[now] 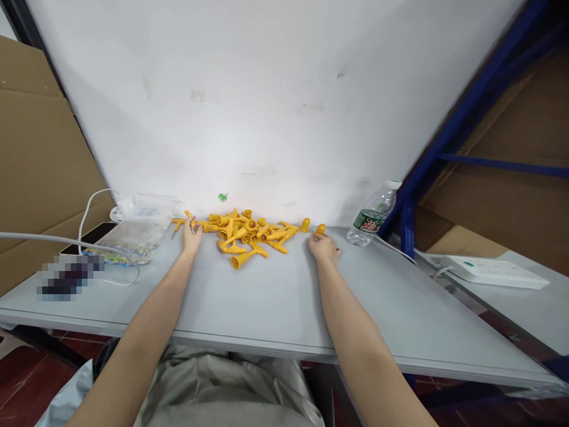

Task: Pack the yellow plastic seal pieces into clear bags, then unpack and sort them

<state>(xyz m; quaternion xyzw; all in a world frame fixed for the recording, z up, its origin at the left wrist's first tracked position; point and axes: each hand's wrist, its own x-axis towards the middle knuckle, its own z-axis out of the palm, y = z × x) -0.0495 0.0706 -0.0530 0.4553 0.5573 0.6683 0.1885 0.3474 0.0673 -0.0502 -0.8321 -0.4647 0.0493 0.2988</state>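
My left hand (pixel 191 238) is closed round a yellow corkscrew (pixel 188 213) with a metal spiral, at the left end of the pile. Just left of it lies another yellow corkscrew (pixel 178 222), its spiral pointing down. My right hand (pixel 324 247) rests on the table with its fingers closed on a yellow bell-shaped cap (pixel 320 229). A second bell-shaped cap (pixel 304 225) stands beside it, near the wall. Between my hands is a heap of yellow plastic parts (pixel 253 231), T-shaped handles and hollow bell-shaped pieces mixed together.
A water bottle (pixel 374 214) stands tilted in view to the right. Clear plastic bags (pixel 133 234), a phone (pixel 91 237) and a white cable (pixel 84 219) lie at left. A white power strip (pixel 495 271) sits on the neighbouring surface. The white wall (pixel 275 118) borders the table's back.
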